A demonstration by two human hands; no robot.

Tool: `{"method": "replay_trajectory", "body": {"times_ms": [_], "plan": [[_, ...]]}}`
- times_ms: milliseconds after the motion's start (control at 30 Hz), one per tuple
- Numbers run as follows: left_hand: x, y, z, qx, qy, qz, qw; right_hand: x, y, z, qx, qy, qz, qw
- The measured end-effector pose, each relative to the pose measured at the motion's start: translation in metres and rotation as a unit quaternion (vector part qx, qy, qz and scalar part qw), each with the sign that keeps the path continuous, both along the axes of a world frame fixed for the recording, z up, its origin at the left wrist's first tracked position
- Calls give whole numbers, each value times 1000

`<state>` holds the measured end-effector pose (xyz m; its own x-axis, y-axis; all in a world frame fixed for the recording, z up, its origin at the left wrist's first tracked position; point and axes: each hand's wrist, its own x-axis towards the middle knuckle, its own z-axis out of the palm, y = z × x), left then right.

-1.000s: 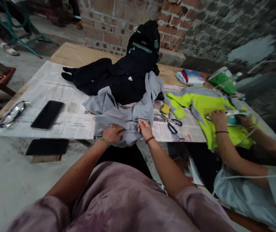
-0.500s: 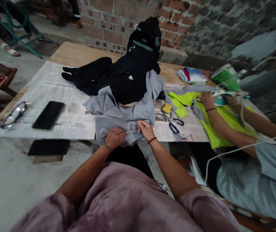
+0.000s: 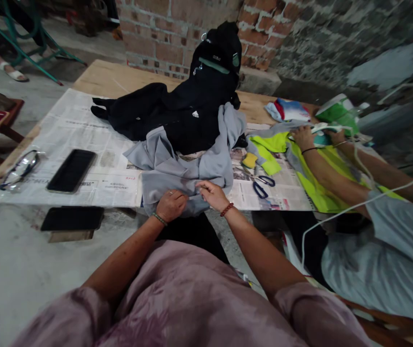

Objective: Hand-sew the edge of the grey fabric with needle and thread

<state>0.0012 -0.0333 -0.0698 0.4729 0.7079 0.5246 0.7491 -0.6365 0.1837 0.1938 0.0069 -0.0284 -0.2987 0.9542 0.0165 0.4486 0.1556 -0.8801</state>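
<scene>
A grey garment [image 3: 183, 168] lies crumpled at the table's front edge, part of it hanging over. My left hand [image 3: 172, 205] rests on its near part, fingers curled and gripping the cloth. Just to the right, my right hand [image 3: 212, 194] is closed in a pinch over the same garment, thumb against forefinger. Whatever sits between those fingertips is too small to make out. Behind the grey cloth is a black garment [image 3: 186, 120] with a small white logo. Blue-handled scissors [image 3: 262, 185] and a yellow sponge-like piece [image 3: 250, 160] lie right of my right hand.
Newspaper [image 3: 114, 185] covers the table. Left are a phone [image 3: 72, 170], glasses in plastic [image 3: 21, 169] and another phone [image 3: 72, 219] below the edge. On the right, a co-worker's hands [image 3: 304, 138] work an iron [image 3: 322, 137] over a yellow-green garment [image 3: 322, 178]; its white cord [image 3: 365, 219] crosses there.
My right hand has moved slightly left and up over the grey garment, still pinched. My left hand stays nearly in place. The co-worker's hands and iron have shifted a little up and left.
</scene>
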Motion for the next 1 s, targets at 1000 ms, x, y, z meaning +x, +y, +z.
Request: {"method": "replay_trajectory", "body": {"times_ms": [1000], "plan": [[2, 1, 3, -14, -2, -8, 1000, -11, -15, -13, 56, -28, 7, 998]]}}
